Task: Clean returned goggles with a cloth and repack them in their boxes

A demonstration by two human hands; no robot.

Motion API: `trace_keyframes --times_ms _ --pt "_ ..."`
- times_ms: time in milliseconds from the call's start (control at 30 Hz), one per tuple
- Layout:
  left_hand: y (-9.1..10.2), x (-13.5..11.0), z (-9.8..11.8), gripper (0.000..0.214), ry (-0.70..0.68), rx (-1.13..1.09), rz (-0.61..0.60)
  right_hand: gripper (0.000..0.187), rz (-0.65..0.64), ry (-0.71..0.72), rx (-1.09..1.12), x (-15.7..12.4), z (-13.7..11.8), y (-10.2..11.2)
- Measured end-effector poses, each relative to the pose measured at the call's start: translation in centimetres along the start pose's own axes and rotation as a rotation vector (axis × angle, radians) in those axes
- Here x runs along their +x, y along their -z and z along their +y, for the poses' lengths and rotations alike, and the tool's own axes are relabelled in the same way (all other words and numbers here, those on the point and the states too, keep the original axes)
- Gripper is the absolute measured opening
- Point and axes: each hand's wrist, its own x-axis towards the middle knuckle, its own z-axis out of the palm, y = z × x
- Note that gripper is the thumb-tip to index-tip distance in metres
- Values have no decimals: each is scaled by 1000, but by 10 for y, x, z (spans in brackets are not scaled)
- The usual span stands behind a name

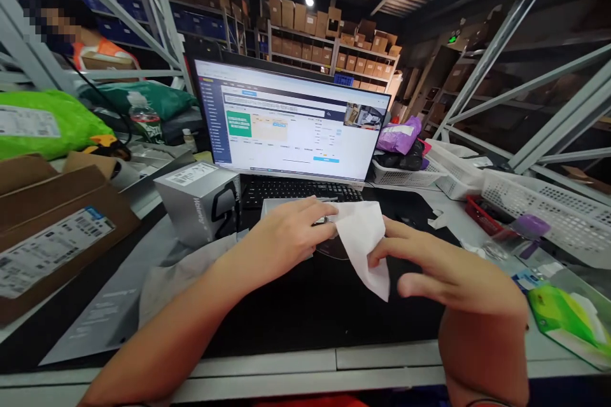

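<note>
Both my hands hold a white sheet of paper (pixel 365 241) above a black desk mat (pixel 305 311), in front of a black keyboard (pixel 296 191). My left hand (pixel 286 235) pinches the sheet's upper left edge, fingers closed over something small and dark that I cannot make out. My right hand (pixel 439 270) grips the sheet's right side with thumb and fingers. A monitor (pixel 291 121) with a web form stands behind the keyboard.
A grey product box (pixel 198 200) sits left of the keyboard, with labelled cardboard boxes (pixel 52 229) and a green parcel (pixel 42 121) further left. White baskets (pixel 534 203) and a green pack (pixel 568 318) lie to the right. Another person stands at the far left behind shelving.
</note>
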Motion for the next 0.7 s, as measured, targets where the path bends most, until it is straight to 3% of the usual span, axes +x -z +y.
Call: trace_keyframes --times_ms 67,133,200,367,467,533,700 --pt "3 -1 0 29 -8 55 28 26 48 26 114 6 10 7" --pt "4 -1 0 24 -9 89 43 21 194 -4 153 15 19 4" --pt "3 -1 1 20 1 114 43 14 302 -34 135 29 26 -10" --pt "-10 2 1 11 -63 227 23 39 372 -123 -53 68 26 -63" --pt "-15 3 -4 13 -89 244 24 44 412 -128 -18 76 30 -71" --pt "-14 2 -7 11 -88 222 38 44 348 -92 129 71 39 -60" --pt "-4 0 -7 8 -73 105 46 45 42 -28 387 46 65 -23"
